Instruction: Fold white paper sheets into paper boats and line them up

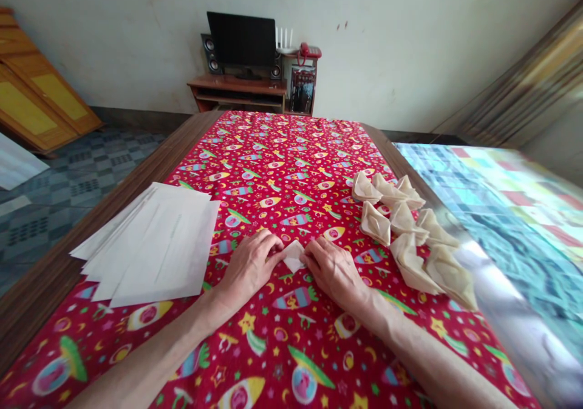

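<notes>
A small folded piece of white paper [294,256] lies low over the red patterned cloth, between my two hands. My left hand [255,257] pinches its left corner, thumb and fingers pressed together. On the other side, my right hand [334,269] grips the right corner with curled fingers. The paper looks diamond-shaped, with a point toward me; its side corners are hidden under my fingertips. To the left rests a fanned stack of white paper sheets [182,245]. Several folded paper boats [403,220] in a cream tone sit in uneven rows to the right.
The red cloth [282,348] covers a wooden table [175,157] whose brown edges show on both sides. Right of it is a bed [501,214] with a patterned cover. Beyond stand a desk [237,87] with a monitor [243,41] and a red telephone [310,50].
</notes>
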A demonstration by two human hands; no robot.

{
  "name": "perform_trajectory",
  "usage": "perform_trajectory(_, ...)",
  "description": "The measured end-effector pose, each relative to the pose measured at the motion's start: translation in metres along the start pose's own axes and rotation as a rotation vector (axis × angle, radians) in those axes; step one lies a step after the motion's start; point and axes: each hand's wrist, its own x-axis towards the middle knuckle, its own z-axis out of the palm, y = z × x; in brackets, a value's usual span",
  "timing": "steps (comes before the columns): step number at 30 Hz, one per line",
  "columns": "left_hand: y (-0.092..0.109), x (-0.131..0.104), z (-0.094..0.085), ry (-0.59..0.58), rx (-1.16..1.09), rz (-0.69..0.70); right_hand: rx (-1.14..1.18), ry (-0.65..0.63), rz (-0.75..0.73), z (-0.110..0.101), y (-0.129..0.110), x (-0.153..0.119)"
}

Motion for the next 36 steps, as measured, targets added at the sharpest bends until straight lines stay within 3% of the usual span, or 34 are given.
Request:
perform_trajectory(3, -0.005, 0.005, 0.000, 0.021, -0.138, 0.043, 0.032, 0.014, -0.016, 0.001, 0.000, -0.002)
perform_trajectory(10, 0.000, 0.025, 0.006, -0.046, -0.110, 0.009, 0.126, 0.014, -0.033, 0.001, 0.003, -0.003)
perform_trajectory(15, -0.003, 0.029, 0.010, -0.044, -0.217, -0.004, 0.333, 0.077, 0.029, 0.002, 0.007, 0.001)
perform_trajectory(22, 0.007, 0.024, 0.001, -0.050, -0.382, 0.045, 0.587, 0.127, 0.117, 0.004, 0.004, 0.010)
perform_trajectory(27, 0.018, 0.022, -0.007, 0.024, -0.397, 0.083, 0.657, 0.135, 0.139, -0.001, 0.000, 0.010)
perform_trajectory(36, 0.025, 0.018, -0.020, 0.048, -0.487, 0.006, 0.716, 0.183, 0.096, -0.008, -0.005, 0.009)
